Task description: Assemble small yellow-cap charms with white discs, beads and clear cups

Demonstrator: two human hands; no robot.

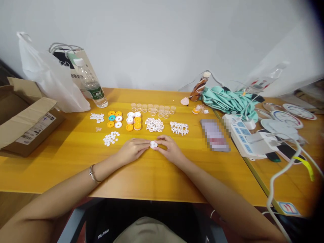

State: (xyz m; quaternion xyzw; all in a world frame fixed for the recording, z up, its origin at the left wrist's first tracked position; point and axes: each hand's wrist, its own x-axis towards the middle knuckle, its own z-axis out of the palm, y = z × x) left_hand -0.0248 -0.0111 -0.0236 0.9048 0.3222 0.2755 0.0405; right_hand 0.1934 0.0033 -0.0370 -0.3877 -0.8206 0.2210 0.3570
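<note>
My left hand (133,150) and my right hand (170,148) meet at the middle of the yellow table (76,162), both pinching a small white round part (153,144) between their fingertips. Beyond it lie piles of white ring-shaped pieces (154,125) and a second such pile (179,128). Yellow, white and teal round caps (115,118) and more caps (133,121) sit further left. Small white discs (110,138) are scattered near my left hand. A row of clear little cups (153,108) stands behind. A bracelet is on my left wrist.
An open cardboard box (25,114) and a white plastic bag (48,77) stand at the left, with a water bottle (91,82). At right are a phone (215,135), a power strip (244,138), a teal umbrella (225,99), a brown bottle (199,87) and cables.
</note>
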